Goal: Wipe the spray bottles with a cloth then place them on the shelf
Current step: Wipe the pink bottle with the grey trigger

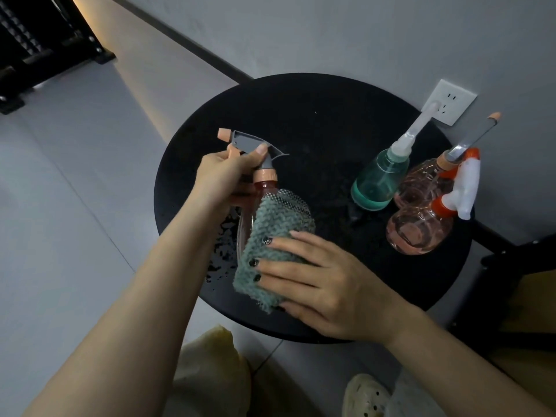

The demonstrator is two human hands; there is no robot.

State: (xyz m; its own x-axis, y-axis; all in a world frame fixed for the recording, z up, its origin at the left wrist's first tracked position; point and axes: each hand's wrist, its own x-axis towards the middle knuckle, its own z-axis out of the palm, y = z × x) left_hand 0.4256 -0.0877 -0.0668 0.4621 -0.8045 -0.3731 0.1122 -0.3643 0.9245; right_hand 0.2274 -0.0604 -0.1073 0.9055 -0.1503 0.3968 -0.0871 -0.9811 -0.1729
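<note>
Right hand presses cloth on bottle; left hand holds it

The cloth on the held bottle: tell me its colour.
The cloth is a muted grey-green knit, seen in the head view, the only one.
</note>
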